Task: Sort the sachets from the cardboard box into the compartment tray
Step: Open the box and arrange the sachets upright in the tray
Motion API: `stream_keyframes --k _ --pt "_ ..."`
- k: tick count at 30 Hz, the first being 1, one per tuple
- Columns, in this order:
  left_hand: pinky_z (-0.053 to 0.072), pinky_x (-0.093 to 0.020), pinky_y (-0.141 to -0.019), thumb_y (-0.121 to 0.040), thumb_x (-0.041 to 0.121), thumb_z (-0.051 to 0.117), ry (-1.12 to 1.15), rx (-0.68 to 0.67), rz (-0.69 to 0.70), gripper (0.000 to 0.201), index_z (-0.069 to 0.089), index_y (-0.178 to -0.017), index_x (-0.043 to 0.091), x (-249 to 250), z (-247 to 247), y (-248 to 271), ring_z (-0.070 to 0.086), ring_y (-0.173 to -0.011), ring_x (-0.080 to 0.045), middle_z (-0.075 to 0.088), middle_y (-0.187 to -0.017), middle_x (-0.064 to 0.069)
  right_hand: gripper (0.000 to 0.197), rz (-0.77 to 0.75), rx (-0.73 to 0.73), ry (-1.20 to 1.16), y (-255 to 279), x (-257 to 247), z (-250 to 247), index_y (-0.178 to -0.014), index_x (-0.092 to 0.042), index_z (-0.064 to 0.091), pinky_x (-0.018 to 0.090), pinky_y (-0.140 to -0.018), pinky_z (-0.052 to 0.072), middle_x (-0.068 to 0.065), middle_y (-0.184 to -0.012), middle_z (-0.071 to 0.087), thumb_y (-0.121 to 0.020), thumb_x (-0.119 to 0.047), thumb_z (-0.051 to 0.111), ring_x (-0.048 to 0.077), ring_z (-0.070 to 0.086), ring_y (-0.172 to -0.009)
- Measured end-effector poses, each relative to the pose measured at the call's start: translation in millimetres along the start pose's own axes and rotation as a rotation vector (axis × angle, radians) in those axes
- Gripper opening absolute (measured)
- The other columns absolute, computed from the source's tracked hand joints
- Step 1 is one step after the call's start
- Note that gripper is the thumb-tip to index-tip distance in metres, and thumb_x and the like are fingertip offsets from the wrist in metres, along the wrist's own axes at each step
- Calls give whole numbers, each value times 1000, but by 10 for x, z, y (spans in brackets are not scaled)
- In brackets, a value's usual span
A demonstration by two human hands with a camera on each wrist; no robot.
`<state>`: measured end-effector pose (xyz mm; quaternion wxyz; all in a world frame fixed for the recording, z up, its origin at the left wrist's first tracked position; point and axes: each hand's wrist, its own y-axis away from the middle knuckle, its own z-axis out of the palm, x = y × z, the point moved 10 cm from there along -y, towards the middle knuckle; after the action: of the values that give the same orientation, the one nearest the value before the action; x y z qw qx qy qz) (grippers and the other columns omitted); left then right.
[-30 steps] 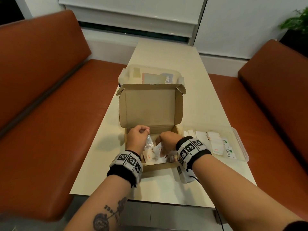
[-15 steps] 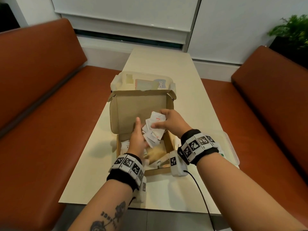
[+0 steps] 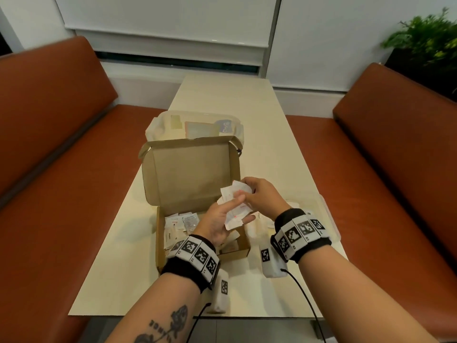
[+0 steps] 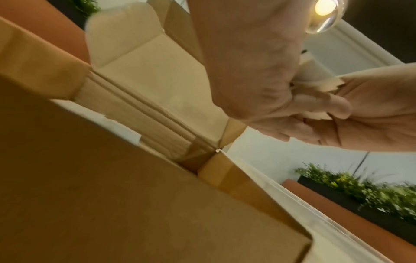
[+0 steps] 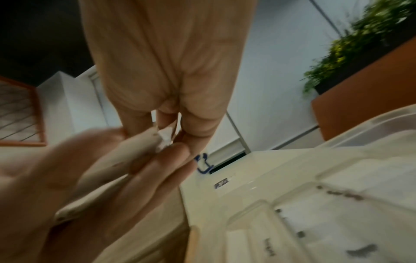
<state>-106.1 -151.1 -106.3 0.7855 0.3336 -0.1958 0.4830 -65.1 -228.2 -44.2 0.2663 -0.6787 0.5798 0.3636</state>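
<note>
- The cream laminate table point(image 3: 277, 149) is carrying everything between two orange-brown padded benches point(image 3: 57, 134), putting box and tray within reach of both arms.
- The cardboard box point(image 3: 190, 174), plain matte brown corrugated board, is standing with its lid propped upright, leaving the inside open to the hands; more flat sachets point(image 3: 181, 222) are lying loose on its floor.
- The compartment tray point(image 5: 337, 186), clear glossy plastic with rounded dividers, is sitting just beside the box on the right, with some white packets already lying in its cells.
- The right hand point(image 3: 263, 196) is curling its fingers round a bunch of thin white paper sachets point(image 3: 236, 203) with red print, holding them above the box's right edge, probably to fan them for sorting.
- The left hand point(image 3: 217, 222) is pinching the same bunch from below, thumb on top, seemingly drawing one packet free.
</note>
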Motion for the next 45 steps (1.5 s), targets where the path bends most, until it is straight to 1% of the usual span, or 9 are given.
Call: stream_keyframes --k 7,14,19,25,28,32,36,39,45 --pt "60 -32 -61 -87 0 62 -133 12 -57 28 61 -115 -1 -362 313 -176 71 -85 -29 71 -102 -21 22 89 130 -129 219 490 -527 -94 -5 71 36 -74 54 14 -88 70 -94 -19 54 23 62 -77" --pt "59 -35 -56 -91 -5 54 -114 131 -18 17 62 -106 -4 -667 486 -391 64 -83 -36 63 -105 -25 8 203 383 -197 517 1063 -1112 -89 -9 64 18 -63 46 1 -73 65 -85 -15 67 9 56 -64" --pt "58 -32 -54 -93 -3 52 -179 186 21 16 62 -104 0 -787 568 -509 61 -79 -33 63 -106 -25 19 253 441 -522 685 1362 -1190 -83 -10 54 22 -60 55 7 -65 64 -81 0 69 16 62 -58" --pt "59 -33 -55 -92 -1 54 -203 214 34 16 63 -105 3 -866 585 -579 65 -77 -28 65 -95 -20 30 260 425 -920 703 1550 -1060 -103 -12 53 21 -60 57 11 -75 69 -84 10 60 17 67 -61" --pt "59 -41 -68 -93 1 55 -225 204 53 15 64 -105 3 -843 589 -612 65 -81 -30 66 -95 -19 21 274 398 -825 671 1593 -1020 -101 -9 61 22 -61 57 14 -77 68 -87 5 58 19 66 -63" --pt "58 -29 -60 -85 2 66 -251 166 88 14 64 -99 4 -805 638 -634 70 -79 -23 68 -94 -16 11 286 425 -637 639 1611 -1016 -80 -9 63 28 -65 57 11 -80 67 -88 -2 59 22 64 -72" --pt "59 -33 -66 -81 -5 67 -391 210 168 18 67 -92 9 -702 575 -675 68 -85 -26 67 -92 -12 7 275 380 -521 594 1592 -993 -83 -8 62 38 -77 53 10 -83 65 -88 -3 60 22 61 -77" --pt "58 -43 -78 -80 -3 69 -499 199 199 19 69 -90 14 -627 586 -705 67 -92 -32 68 -96 -13 4 222 310 -380 574 1516 -975 -88 -11 65 28 -76 51 3 -85 66 -88 -9 62 14 60 -77" --pt "58 -31 -63 -82 1 69 -474 204 207 15 69 -90 14 -634 530 -679 68 -80 -26 70 -94 -14 7 202 399 -366 598 1557 -1103 -87 -10 73 6 -63 46 -3 -77 69 -85 -12 67 5 60 -71"
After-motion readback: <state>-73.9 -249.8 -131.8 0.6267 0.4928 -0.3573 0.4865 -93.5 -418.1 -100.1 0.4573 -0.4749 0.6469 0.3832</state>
